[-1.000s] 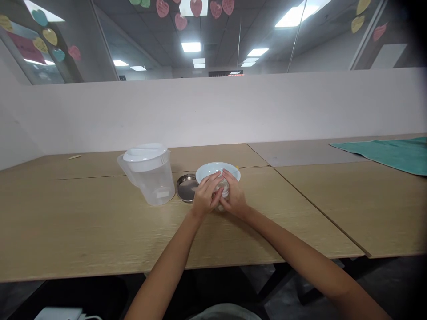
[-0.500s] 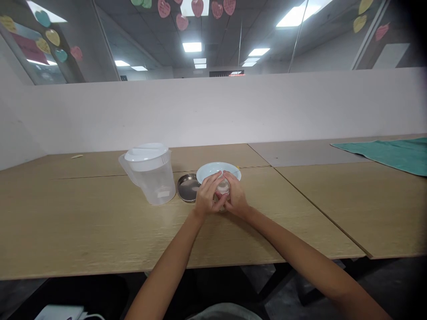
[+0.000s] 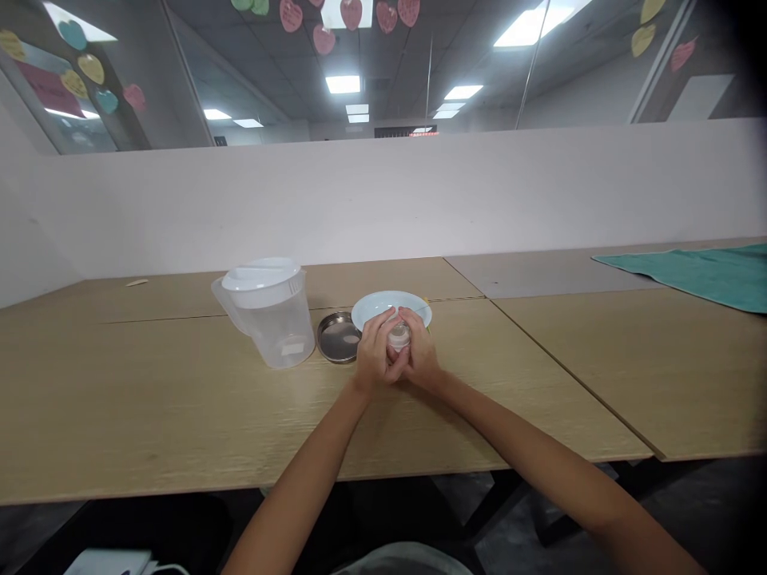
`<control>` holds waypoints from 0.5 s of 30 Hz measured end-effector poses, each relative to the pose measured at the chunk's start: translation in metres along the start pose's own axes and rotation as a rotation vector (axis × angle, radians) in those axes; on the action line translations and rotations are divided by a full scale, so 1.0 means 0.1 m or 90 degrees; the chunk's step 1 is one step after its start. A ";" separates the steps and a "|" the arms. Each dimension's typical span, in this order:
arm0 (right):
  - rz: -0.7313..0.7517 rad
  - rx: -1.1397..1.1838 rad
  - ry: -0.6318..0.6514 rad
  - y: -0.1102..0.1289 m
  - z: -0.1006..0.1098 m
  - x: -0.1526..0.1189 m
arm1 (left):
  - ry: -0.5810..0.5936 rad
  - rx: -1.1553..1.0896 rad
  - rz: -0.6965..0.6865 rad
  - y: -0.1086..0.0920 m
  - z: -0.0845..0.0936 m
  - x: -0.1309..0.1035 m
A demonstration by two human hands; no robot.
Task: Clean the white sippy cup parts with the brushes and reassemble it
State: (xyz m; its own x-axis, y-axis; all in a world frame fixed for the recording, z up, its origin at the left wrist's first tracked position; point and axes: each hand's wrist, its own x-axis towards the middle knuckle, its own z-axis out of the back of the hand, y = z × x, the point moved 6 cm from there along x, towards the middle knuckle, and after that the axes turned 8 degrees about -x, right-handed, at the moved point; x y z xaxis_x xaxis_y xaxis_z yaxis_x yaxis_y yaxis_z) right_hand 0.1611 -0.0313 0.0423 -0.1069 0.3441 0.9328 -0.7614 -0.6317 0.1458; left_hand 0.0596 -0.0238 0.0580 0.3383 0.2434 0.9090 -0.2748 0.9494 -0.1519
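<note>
Near the back edge of the worktop (image 3: 180, 423), towards its left end, a thin pale slip (image 3: 137, 282) is seen, too far off to be easily disturbed. Further right, a lidded clear pitcher (image 3: 276, 323) is stood upright, its handle turned left. It could be knocked if the left arm were swung outwards, and, being tall, it would more likely be tipped than slid. Just beside it a shallow metal tin (image 3: 336, 342) is placed, partly covered by the left hand (image 3: 374, 351). Were that hand shifted left, the rim could be caught by the knuckles and the tin pushed against the pitcher.

Behind the fingers, on the back-edge side, a pale bowl (image 3: 372, 303) is set. Its near rim is hidden, so a bump there might go unnoticed. By the left hand and the right hand (image 3: 422, 351), brought together with fingertips nearly meeting, a small clear container (image 3: 399, 334) is clasped, well in from the front edge. Whether it is rested on the wood or lifted cannot be told. If it were pressed unevenly, its smooth wall could be let slip and the bowl struck. Towards the right back corner, a teal cloth (image 3: 689, 275) is spread, well apart and unlikely to be affected.
</note>
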 end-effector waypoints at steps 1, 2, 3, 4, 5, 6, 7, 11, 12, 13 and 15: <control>-0.005 -0.002 -0.010 0.00 0.00 0.00 | -0.003 0.003 0.000 0.00 -0.01 0.00; -0.008 -0.005 -0.017 0.00 0.00 0.00 | -0.006 0.005 -0.003 0.00 -0.02 -0.01; -0.010 -0.006 -0.022 -0.01 -0.01 0.00 | -0.008 0.006 -0.006 -0.01 -0.02 -0.01; -0.010 -0.004 -0.025 -0.01 -0.01 0.00 | -0.010 0.007 -0.008 -0.01 -0.02 -0.01; -0.009 0.000 -0.031 -0.01 -0.01 0.01 | -0.011 0.008 -0.008 -0.01 -0.02 -0.01; -0.008 0.008 -0.034 0.00 -0.01 0.01 | -0.011 0.008 -0.008 -0.01 -0.02 -0.01; -0.010 0.018 -0.039 0.00 -0.01 0.02 | -0.012 0.007 -0.007 -0.01 -0.02 -0.01; -0.061 0.052 -0.056 -0.03 0.00 0.04 | -0.018 0.010 0.010 -0.02 0.00 0.00; -0.078 0.052 -0.057 -0.03 0.00 0.04 | -0.021 0.010 0.017 -0.03 0.00 0.01; -0.091 0.049 -0.058 -0.04 0.01 0.05 | -0.023 0.010 0.022 -0.03 0.01 0.01; -0.108 0.042 -0.054 -0.04 0.00 0.05 | -0.026 0.006 0.025 -0.03 0.01 0.02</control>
State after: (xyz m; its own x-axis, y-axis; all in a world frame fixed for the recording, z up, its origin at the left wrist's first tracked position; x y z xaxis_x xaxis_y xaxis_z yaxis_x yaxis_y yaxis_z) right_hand 0.1640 -0.0272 0.0464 0.0752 0.3920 0.9169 -0.7200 -0.6148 0.3219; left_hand 0.0602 -0.0266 0.0606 0.2901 0.2717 0.9176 -0.2957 0.9374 -0.1841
